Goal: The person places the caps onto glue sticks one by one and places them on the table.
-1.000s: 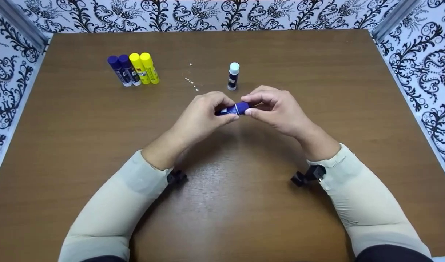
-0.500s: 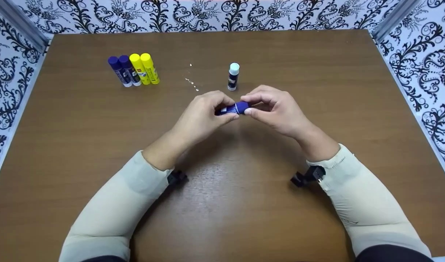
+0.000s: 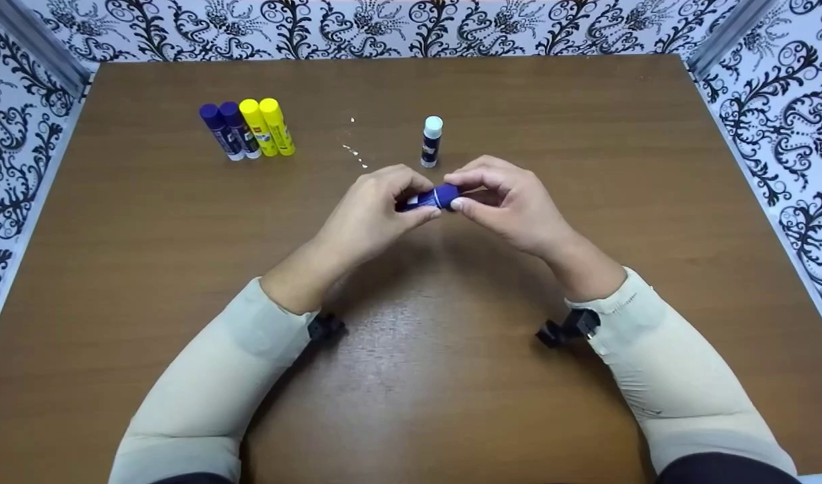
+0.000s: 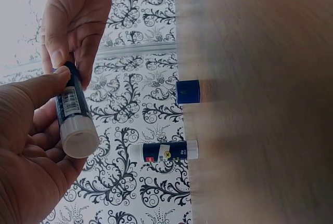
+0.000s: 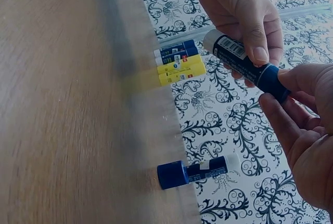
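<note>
My left hand [image 3: 367, 215] grips the dark blue body of a glue stick [image 3: 424, 199], thumb on the near side. The fingers and thumb of my right hand [image 3: 521, 205] pinch its purple-blue cap [image 5: 274, 82], which sits on the body. The stick lies roughly sideways above the table, and its white base [image 4: 79, 140] faces the left wrist camera. Just beyond the hands stands an upright glue stick [image 3: 431, 142] without a cap, its white top showing. A loose blue cap [image 4: 188, 92] stands on the table near it, hidden by the hands in the head view.
Two capped blue glue sticks [image 3: 230, 131] and two yellow ones [image 3: 268, 128] stand in a row at the back left. White crumbs [image 3: 354, 154] lie on the brown table [image 3: 411, 376] right of them. Patterned panels [image 3: 411, 30] border the table at the back and sides.
Both hands have risen very slightly in the head view with the glue stick between them. Their grips look the same, and the standing glue sticks have stayed in place.
</note>
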`<state>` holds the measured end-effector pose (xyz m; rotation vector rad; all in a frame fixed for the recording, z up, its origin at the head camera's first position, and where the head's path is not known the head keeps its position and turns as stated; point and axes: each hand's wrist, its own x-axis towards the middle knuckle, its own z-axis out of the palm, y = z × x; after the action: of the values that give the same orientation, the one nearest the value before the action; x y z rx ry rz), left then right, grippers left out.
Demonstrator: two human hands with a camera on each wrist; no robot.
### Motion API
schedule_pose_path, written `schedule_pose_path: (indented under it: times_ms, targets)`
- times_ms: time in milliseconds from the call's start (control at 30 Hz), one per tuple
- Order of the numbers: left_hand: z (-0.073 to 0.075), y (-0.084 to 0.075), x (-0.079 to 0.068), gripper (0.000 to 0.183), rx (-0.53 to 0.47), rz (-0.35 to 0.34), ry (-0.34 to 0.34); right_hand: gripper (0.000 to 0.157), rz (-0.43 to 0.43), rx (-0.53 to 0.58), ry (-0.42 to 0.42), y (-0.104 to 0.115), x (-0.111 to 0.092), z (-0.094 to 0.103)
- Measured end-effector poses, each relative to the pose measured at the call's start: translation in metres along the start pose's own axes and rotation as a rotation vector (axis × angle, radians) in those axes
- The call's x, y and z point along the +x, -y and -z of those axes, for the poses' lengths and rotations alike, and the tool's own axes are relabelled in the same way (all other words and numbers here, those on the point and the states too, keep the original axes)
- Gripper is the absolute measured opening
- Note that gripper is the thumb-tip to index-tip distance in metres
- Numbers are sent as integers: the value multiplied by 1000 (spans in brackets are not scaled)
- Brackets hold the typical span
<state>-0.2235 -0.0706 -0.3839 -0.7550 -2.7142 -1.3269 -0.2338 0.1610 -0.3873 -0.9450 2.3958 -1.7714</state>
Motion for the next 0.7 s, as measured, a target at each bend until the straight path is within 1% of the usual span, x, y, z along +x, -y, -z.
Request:
schedule_pose_path:
  times_ms: [100, 333, 433, 600, 700]
  targets:
    - [1, 0, 0, 27, -7, 1, -3, 31, 9, 13, -11, 1, 1, -1]
    - [3, 1, 1, 25, -35, -42, -38, 32, 40, 49, -43, 0, 1, -3]
    - [6, 1, 1, 25, -46, -47, -49, 34, 47, 59, -59, 0, 1, -3]
    - [14, 0, 0, 29, -53, -12, -66, 35, 42, 49, -92, -3, 2, -1]
    - [19, 0, 0, 30, -54, 16, -73, 35, 36, 52, -95, -4, 2, -1]
